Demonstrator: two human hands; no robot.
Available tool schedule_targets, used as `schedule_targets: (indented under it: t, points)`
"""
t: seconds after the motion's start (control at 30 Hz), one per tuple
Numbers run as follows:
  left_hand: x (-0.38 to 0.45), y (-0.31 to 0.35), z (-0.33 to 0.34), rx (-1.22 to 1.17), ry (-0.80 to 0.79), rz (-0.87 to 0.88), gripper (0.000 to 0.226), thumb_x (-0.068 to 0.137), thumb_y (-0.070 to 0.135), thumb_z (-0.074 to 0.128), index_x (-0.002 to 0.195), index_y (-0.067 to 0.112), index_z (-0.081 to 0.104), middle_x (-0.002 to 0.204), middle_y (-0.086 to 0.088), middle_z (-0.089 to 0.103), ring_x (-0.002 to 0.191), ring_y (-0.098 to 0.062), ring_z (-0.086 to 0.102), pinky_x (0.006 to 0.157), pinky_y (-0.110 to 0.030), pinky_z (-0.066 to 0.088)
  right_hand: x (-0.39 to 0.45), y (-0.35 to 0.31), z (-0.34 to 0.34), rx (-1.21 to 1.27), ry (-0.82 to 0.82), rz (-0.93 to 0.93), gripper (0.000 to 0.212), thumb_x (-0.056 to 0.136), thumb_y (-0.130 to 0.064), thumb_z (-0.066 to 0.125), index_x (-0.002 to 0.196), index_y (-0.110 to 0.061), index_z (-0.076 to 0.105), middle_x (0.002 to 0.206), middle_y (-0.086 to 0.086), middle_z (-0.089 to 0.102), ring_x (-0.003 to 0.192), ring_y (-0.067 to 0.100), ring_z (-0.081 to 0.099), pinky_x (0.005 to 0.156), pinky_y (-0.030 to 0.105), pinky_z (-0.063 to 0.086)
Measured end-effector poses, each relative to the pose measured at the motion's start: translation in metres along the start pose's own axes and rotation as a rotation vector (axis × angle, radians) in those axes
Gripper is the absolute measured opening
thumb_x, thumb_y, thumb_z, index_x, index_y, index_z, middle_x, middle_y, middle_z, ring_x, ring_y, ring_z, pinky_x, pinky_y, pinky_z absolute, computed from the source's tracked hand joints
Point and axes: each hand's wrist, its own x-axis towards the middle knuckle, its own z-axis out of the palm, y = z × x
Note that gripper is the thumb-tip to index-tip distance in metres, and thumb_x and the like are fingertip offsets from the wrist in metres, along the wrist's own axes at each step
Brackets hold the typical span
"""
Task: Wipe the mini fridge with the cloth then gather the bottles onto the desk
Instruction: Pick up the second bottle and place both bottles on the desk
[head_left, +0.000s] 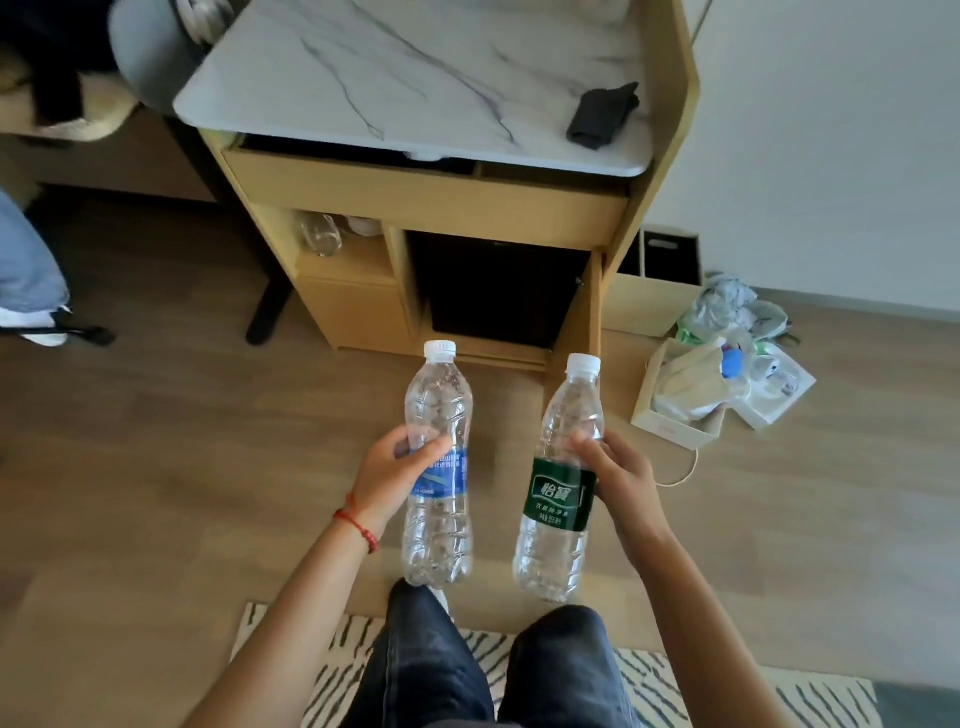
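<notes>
My left hand (390, 474) grips a clear water bottle with a blue label (439, 415), held upright above the floor. My right hand (615, 475) grips a second clear bottle with a dark green label (558, 540), tilted slightly to the right. Both have white caps. Straight ahead stands the black mini fridge (498, 291), set low inside a light wooden cabinet (431, 200). The marble-patterned desk top (395, 78) lies above it, and the dark folded cloth (602, 115) rests near its right edge. A third clear bottle (321, 235) lies in the cabinet's open shelf at the left.
An open box with bags and litter (722, 379) sits on the wooden floor at the right, beside a cardboard box (657, 291). A grey chair (150, 52) stands at the back left. Another person's leg and shoe (31, 291) show at the far left. A striped rug (644, 686) lies under my knees.
</notes>
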Motion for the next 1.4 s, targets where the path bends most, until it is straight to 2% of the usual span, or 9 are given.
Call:
schedule_targets:
  t: [0.13, 0.27, 0.4, 0.63, 0.77, 0.87, 1.07, 1.23, 1.4]
  points:
    - [0.014, 0.005, -0.039, 0.002, 0.008, 0.003, 0.009, 0.083, 0.022, 0.064, 0.087, 0.014, 0.064, 0.08, 0.0, 0.067, 0.066, -0.001, 0.065, 0.058, -0.013, 0.05, 0.01, -0.009, 0.035, -0.02, -0.011, 0.001, 0.028, 0.084, -0.03, 0.06, 0.104, -0.01, 0.063, 0.09, 0.01, 0.072, 0.078, 0.02, 0.07, 0.069, 0.033, 0.053]
    - [0.038, 0.014, -0.055, -0.001, 0.008, 0.022, 0.026, 0.082, 0.023, 0.065, 0.095, 0.001, 0.064, 0.078, 0.0, 0.066, 0.065, -0.001, 0.064, 0.057, -0.012, 0.049, 0.03, -0.019, 0.053, -0.044, -0.014, -0.012, 0.031, 0.084, -0.031, 0.06, 0.106, -0.01, 0.062, 0.087, 0.006, 0.071, 0.068, 0.009, 0.069, 0.056, 0.019, 0.049]
    - [0.071, 0.028, -0.058, -0.052, -0.003, 0.02, 0.054, 0.059, 0.049, 0.071, 0.09, 0.005, 0.065, 0.07, 0.006, 0.068, 0.068, -0.005, 0.065, 0.06, -0.016, 0.051, 0.062, -0.034, 0.061, -0.047, 0.006, -0.026, 0.04, 0.08, -0.037, 0.062, 0.109, -0.01, 0.061, 0.093, 0.008, 0.072, 0.077, 0.015, 0.07, 0.065, 0.024, 0.051]
    - [0.158, 0.07, -0.05, 0.006, 0.011, 0.073, 0.012, 0.08, 0.026, 0.068, 0.085, 0.016, 0.065, 0.084, 0.002, 0.068, 0.072, 0.002, 0.064, 0.064, -0.012, 0.05, 0.148, -0.077, 0.062, -0.039, 0.006, -0.084, 0.035, 0.083, -0.035, 0.061, 0.109, -0.012, 0.062, 0.098, 0.009, 0.071, 0.086, 0.02, 0.069, 0.074, 0.029, 0.052]
    - [0.204, 0.106, -0.043, -0.026, 0.031, 0.078, 0.033, 0.065, 0.041, 0.07, 0.086, 0.016, 0.066, 0.085, 0.001, 0.069, 0.08, -0.01, 0.065, 0.07, -0.018, 0.052, 0.199, -0.113, 0.063, -0.031, -0.005, -0.1, 0.035, 0.082, -0.035, 0.06, 0.11, -0.013, 0.062, 0.1, 0.007, 0.071, 0.088, 0.019, 0.069, 0.075, 0.029, 0.052]
    - [0.234, 0.132, -0.037, -0.04, 0.027, 0.093, 0.03, 0.065, 0.039, 0.065, 0.086, 0.018, 0.065, 0.09, -0.001, 0.068, 0.087, -0.013, 0.065, 0.073, -0.02, 0.052, 0.232, -0.139, 0.063, -0.052, -0.014, -0.116, 0.036, 0.085, -0.033, 0.058, 0.113, -0.012, 0.06, 0.103, 0.008, 0.069, 0.091, 0.019, 0.067, 0.075, 0.027, 0.051]
    - [0.301, 0.176, -0.038, -0.022, -0.022, 0.128, 0.038, 0.058, 0.052, 0.07, 0.084, 0.025, 0.065, 0.089, 0.002, 0.069, 0.085, -0.009, 0.065, 0.075, -0.021, 0.051, 0.287, -0.175, 0.071, -0.024, 0.01, -0.137, 0.042, 0.081, -0.037, 0.057, 0.114, -0.011, 0.06, 0.1, 0.006, 0.07, 0.08, 0.007, 0.068, 0.057, 0.01, 0.048]
    - [0.373, 0.22, -0.04, -0.04, -0.107, 0.191, 0.003, 0.081, 0.023, 0.065, 0.083, 0.02, 0.063, 0.081, 0.005, 0.067, 0.072, -0.004, 0.065, 0.061, -0.012, 0.05, 0.336, -0.21, 0.087, 0.014, 0.083, -0.157, 0.03, 0.088, -0.027, 0.053, 0.108, -0.006, 0.06, 0.092, 0.001, 0.07, 0.071, 0.0, 0.068, 0.053, 0.006, 0.047]
    - [0.441, 0.267, -0.045, -0.003, -0.177, 0.235, 0.002, 0.084, 0.015, 0.062, 0.085, 0.016, 0.063, 0.081, 0.0, 0.066, 0.066, 0.002, 0.064, 0.057, -0.011, 0.049, 0.381, -0.255, 0.104, 0.053, 0.16, -0.174, 0.037, 0.081, -0.039, 0.055, 0.107, -0.013, 0.061, 0.094, -0.003, 0.07, 0.075, 0.0, 0.067, 0.06, 0.011, 0.048]
